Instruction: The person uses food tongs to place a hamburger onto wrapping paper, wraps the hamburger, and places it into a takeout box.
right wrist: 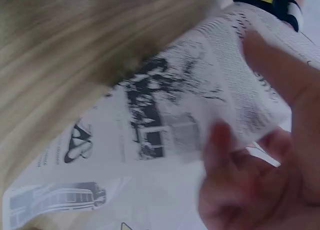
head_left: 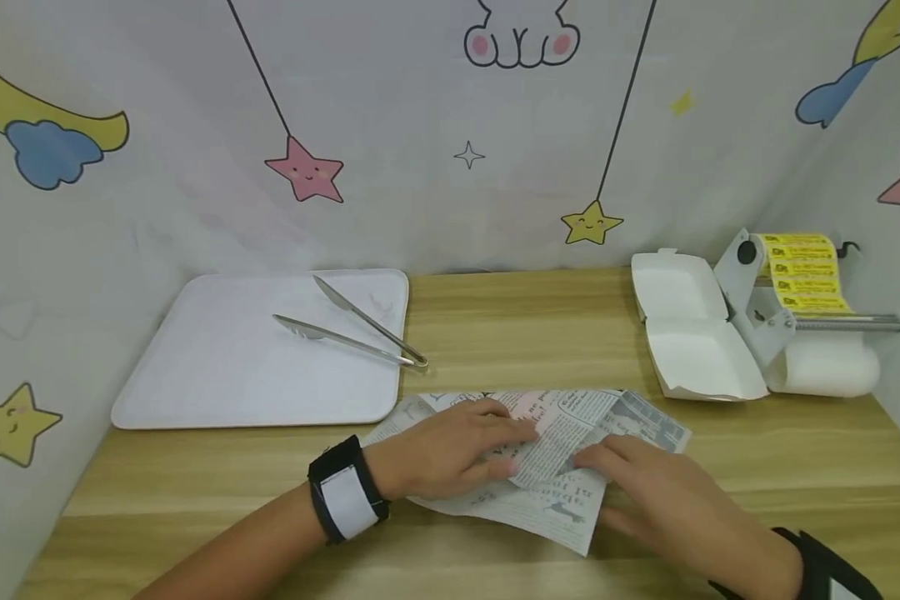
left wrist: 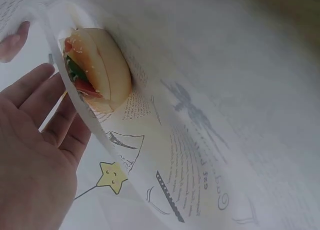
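Note:
A sheet of newsprint-patterned wrapping paper [head_left: 562,500] lies partly folded on the table near the front. Inside its folds, the left wrist view shows a sesame-seed burger [left wrist: 102,64] with green and red filling; the paper hides it in the head view. My left hand [head_left: 457,450] rests on the folded paper with its fingers extended and spread. Over the right side of the paper, my right hand [head_left: 660,492] touches the folded flap with a fingertip. Its thumb and fingers stand apart in the right wrist view, where the fingers are blurred.
At the back left, metal tongs [head_left: 352,346] lie across the edge of a white tray [head_left: 217,358]. An opened white takeaway box [head_left: 697,350] stands at the back right, beside a dispenser holding a roll of yellow labels [head_left: 806,271]. A printed cloth backdrop [head_left: 420,100] encloses the wooden table [head_left: 525,325].

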`<control>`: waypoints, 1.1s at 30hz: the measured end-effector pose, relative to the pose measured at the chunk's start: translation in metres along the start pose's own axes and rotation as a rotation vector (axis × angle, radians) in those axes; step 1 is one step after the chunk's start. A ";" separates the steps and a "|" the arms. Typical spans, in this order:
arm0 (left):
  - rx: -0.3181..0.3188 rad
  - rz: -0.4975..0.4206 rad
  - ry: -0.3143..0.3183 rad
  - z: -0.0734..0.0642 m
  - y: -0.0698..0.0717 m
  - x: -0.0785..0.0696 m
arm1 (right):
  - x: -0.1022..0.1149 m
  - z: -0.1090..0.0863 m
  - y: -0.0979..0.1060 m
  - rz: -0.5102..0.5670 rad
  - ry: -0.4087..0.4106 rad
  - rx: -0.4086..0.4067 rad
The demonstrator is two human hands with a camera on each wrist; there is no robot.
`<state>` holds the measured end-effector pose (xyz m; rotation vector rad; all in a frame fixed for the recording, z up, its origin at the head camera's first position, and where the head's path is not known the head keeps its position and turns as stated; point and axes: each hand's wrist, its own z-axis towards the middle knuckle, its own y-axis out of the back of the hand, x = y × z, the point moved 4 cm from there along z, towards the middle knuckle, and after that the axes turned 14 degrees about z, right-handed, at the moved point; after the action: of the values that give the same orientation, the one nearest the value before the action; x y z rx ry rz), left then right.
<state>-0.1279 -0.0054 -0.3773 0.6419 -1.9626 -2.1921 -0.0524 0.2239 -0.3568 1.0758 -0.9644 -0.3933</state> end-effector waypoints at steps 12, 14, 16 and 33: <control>0.056 -0.098 0.107 0.000 -0.002 0.010 | -0.028 0.044 0.000 0.054 -0.068 -0.236; -0.003 -0.064 0.129 0.003 -0.002 0.010 | -0.034 0.049 -0.007 0.058 -0.097 -0.235; -0.070 -0.043 0.151 0.005 -0.001 0.010 | -0.038 0.052 -0.012 0.045 -0.116 -0.234; -0.262 -0.116 0.259 0.016 -0.002 0.017 | -0.039 0.054 -0.019 0.014 -0.207 -0.264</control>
<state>-0.1489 0.0032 -0.3818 0.9613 -1.5174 -2.2442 -0.1151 0.2115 -0.3844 0.7987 -1.0689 -0.6116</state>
